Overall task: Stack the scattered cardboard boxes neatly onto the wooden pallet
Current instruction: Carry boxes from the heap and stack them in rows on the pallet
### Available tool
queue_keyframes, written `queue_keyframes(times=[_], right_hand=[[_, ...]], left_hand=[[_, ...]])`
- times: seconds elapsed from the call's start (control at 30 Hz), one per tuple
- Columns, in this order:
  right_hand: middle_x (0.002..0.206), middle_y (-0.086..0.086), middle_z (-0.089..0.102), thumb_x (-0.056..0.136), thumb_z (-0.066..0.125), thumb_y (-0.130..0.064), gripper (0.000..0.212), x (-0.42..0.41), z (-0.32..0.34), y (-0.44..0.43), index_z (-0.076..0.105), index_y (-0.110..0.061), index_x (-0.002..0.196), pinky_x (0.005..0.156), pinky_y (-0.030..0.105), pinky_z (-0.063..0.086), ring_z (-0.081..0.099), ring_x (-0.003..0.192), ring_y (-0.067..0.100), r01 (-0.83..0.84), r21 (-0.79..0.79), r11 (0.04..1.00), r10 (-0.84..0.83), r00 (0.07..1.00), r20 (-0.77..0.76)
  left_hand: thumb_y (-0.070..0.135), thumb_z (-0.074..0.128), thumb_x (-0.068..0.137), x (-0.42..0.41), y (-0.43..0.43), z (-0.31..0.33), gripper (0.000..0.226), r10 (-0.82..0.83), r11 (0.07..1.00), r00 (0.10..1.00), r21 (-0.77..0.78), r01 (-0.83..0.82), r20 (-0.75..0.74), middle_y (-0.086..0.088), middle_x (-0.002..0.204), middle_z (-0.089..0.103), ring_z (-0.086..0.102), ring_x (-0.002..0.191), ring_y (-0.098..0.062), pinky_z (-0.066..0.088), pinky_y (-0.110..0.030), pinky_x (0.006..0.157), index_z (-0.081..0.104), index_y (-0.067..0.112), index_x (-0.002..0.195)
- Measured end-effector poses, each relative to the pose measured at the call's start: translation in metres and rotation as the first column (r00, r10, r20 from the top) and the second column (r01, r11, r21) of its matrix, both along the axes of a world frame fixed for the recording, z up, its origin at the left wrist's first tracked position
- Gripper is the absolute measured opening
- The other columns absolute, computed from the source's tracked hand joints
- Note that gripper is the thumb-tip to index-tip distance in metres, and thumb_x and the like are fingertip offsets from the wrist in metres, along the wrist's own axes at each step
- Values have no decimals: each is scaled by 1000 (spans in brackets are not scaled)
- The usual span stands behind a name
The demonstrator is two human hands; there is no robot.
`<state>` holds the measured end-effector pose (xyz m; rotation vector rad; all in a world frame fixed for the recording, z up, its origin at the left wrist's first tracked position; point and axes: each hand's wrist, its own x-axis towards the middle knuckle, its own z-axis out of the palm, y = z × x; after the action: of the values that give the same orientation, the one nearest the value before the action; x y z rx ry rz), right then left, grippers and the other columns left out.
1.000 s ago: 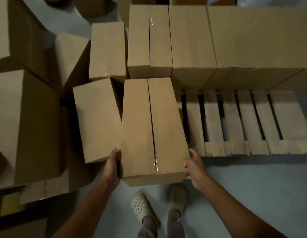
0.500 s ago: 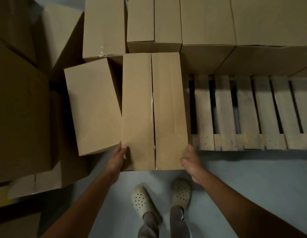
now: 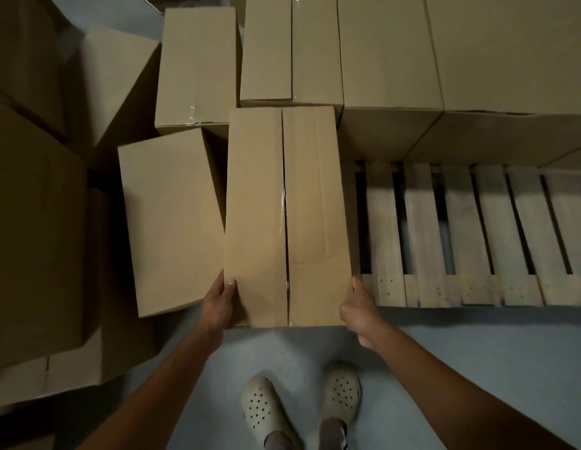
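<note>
Box (image 3: pixel 287 216), single, between left hand (image 3: pixel 217 303), right hand (image 3: pixel 360 315)

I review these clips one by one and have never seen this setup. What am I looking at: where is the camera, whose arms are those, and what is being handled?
There is no machine here. A person works with bare hands, and the single picture comes from a wide-angle camera worn on their head, looking down. That is why you see their arms and their pale perforated clogs on the grey floor. The left hand and right hand grip the near corners of a long brown cardboard box with a centre seam. Its far end meets a row of similar boxes on the slatted wooden pallet. More loose boxes stand to the left, off the pallet.
</note>
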<state>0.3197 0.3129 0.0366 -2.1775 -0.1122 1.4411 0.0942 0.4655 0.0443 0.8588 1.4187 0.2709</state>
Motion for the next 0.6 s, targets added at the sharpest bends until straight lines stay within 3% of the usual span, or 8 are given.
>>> queue_keyframes(times=[0.23,0.6], right_hand=[[148,7,48,92,41,10,75,-6,0,3,27,-28,155,109,53,45,47,134,30,38,-10,999,-38,999,10],[144,7,52,90,41,11,76,0,2,7,29,-23,156,110,47,46,51,129,27,28,-13,1000,-28,999,43]], left_hand=[[33,41,108,3,7,-5,44,-40,999,999,32,40,-10,-6,142,52,51,127,-31,43,-57,108,42,32,152],[31,38,109,9,11,1,44,-53,998,998,32,54,-35,-2,140,51,50,127,-28,44,-52,108,39,31,153]])
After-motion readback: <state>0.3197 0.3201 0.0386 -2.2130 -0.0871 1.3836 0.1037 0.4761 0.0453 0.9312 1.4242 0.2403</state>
